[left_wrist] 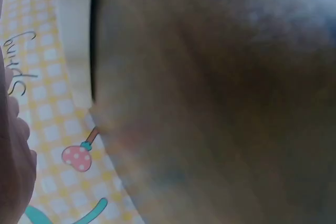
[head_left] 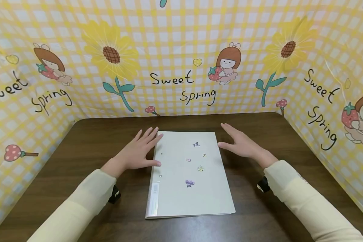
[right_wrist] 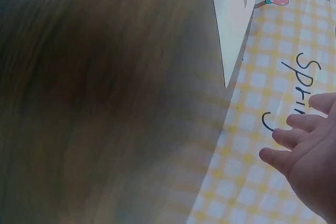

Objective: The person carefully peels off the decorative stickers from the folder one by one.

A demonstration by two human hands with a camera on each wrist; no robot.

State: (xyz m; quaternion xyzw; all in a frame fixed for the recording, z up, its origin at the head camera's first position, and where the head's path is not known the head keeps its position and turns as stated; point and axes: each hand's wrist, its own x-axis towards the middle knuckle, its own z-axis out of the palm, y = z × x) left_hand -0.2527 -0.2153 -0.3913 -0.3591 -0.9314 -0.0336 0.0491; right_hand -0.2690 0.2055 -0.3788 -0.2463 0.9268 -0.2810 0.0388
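A white ring binder [head_left: 175, 198] lies closed on the dark wooden table, its spine side to the left. Several small cartoon stickers [head_left: 190, 183] dot its cover, and a clear label strip [head_left: 154, 198] runs along the lower left edge. My left hand [head_left: 139, 149] has its fingers spread, with thumb and index fingertips overlapping the binder's left edge in the head view. To the right, my right hand [head_left: 240, 143] is held with straight fingers, thumb tip close by the binder's right edge. Neither hand grips anything. In the right wrist view the binder [right_wrist: 233, 19] shows as a narrow white wedge.
The brown table [head_left: 109, 222] has rounded far corners. A yellow checked cloth [head_left: 169, 40] with sunflowers, cartoon girls and "Sweet Spring" lettering encloses the back and both sides. Dark wrist cameras [head_left: 264, 184] sit under the cuffs of the cream sleeves [head_left: 314, 201].
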